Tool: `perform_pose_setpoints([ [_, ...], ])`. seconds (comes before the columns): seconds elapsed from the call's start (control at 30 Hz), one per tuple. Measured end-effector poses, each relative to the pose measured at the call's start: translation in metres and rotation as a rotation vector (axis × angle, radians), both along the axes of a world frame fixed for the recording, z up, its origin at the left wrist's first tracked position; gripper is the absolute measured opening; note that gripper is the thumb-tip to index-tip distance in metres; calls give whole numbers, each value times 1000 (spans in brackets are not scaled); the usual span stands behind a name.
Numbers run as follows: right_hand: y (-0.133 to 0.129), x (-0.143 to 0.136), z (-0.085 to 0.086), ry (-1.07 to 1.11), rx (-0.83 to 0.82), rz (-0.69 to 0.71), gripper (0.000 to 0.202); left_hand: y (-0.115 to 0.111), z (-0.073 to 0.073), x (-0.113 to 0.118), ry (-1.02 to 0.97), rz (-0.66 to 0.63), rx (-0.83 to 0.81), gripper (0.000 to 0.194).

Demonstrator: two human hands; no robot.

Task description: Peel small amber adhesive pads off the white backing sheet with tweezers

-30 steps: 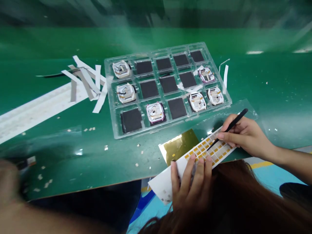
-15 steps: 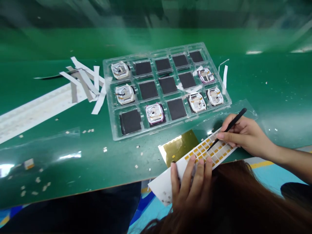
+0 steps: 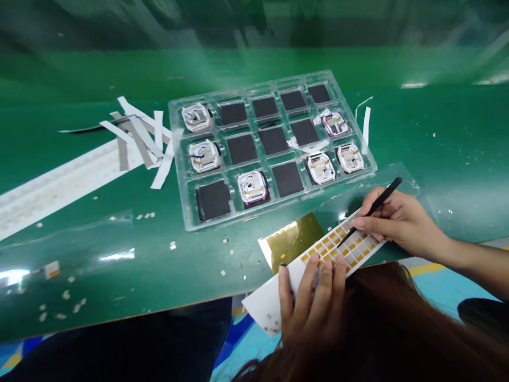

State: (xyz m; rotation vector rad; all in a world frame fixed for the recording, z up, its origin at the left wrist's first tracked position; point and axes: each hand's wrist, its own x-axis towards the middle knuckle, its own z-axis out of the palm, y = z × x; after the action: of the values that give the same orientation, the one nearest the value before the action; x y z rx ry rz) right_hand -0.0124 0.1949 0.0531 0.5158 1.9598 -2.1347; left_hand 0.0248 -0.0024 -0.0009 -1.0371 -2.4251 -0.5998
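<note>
The fingers of my left hand (image 3: 314, 297) lie spread on a white label sheet (image 3: 258, 302), its thumb hidden. Rows of small amber stickers (image 3: 329, 243) fill the sheet's upper part, and its lower end overhangs the table edge. My right hand (image 3: 397, 217) grips black tweezers (image 3: 377, 204) like a pen. Their tip is at the stickers; I cannot tell whether it pinches one. A shiny gold film piece (image 3: 292, 241) lies partly under the sheet. Beyond is a clear plastic tray (image 3: 246, 216) with several watch-like housings (image 3: 253, 187) in some compartments.
White and grey paper strips (image 3: 145, 138) lie heaped left of the tray, over a long white sheet (image 3: 59, 185). Small pale scraps (image 3: 66, 294) dot the green table (image 3: 159, 286). Another white strip (image 3: 366, 126) lies right of the tray. Dark hair (image 3: 389, 318) covers the lower right.
The view has shifted very slightly. Both hands, the tweezers and the label sheet keep almost the same positions.
</note>
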Motion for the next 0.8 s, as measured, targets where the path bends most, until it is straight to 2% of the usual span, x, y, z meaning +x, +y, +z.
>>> perform_pose_setpoints([
  [0.8,0,-1,4,-41,34,9,32,3,2,2,-18,33,23,30],
])
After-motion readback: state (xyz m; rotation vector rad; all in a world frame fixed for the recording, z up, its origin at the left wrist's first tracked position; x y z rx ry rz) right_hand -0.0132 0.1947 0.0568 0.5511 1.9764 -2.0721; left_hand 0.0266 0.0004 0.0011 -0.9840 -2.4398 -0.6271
